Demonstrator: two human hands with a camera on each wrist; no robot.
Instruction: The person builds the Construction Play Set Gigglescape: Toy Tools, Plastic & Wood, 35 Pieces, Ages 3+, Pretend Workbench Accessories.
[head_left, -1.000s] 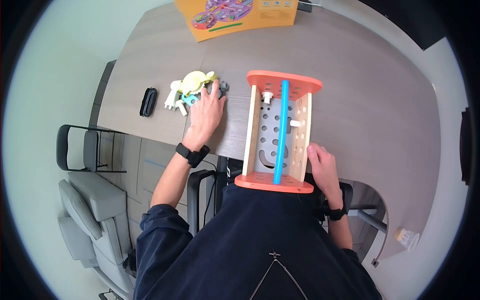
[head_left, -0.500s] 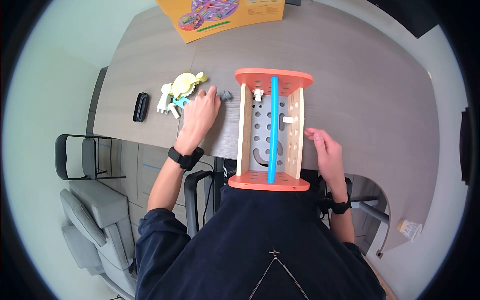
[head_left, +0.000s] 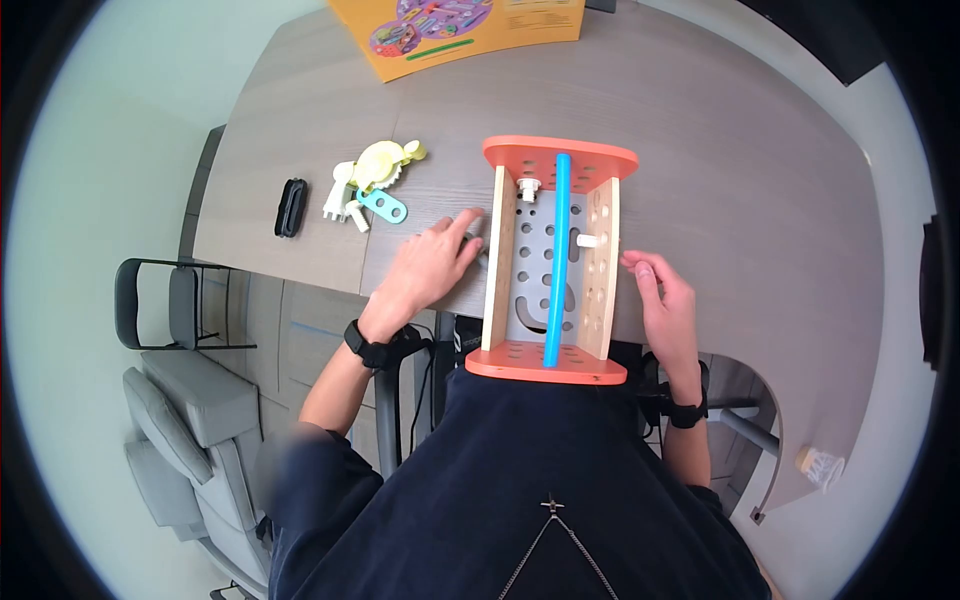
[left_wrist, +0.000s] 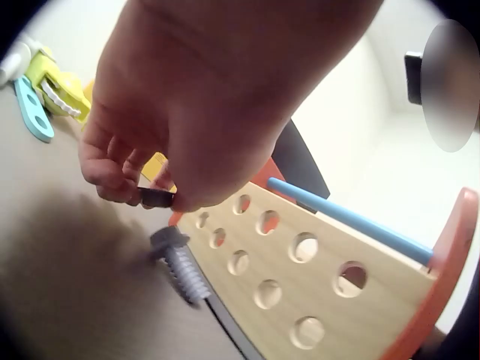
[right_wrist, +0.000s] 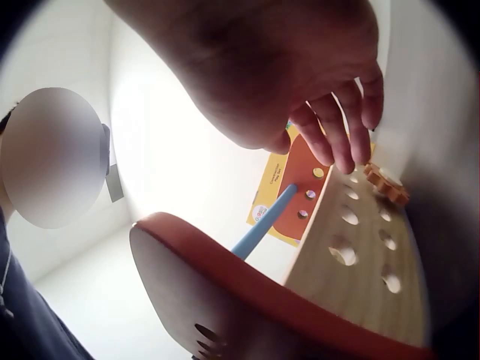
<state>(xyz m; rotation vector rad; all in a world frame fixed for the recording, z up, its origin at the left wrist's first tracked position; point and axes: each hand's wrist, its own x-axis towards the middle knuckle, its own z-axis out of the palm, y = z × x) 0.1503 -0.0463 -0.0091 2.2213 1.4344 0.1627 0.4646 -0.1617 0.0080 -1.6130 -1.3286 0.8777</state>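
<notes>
Box position: the toy toolbox [head_left: 500,260] is being supported by the table [head_left: 730,200], between both hands.
Left fingers: a small dark piece [left_wrist: 156,197] is being pinched by the left hand [head_left: 420,272].
Right fingers: being held open, loosely bent, near the orange gear [right_wrist: 385,185]; contact cannot be told.
Bolt risk: the grey bolt [left_wrist: 184,270] might be getting nudged by the left hand.
Box risk: tipping may be being invited by the apparent near-edge overhang.
Box heading: its open top is being faced upward.
Long axis: being aligned near to far, far end leaning slightly right.
</notes>
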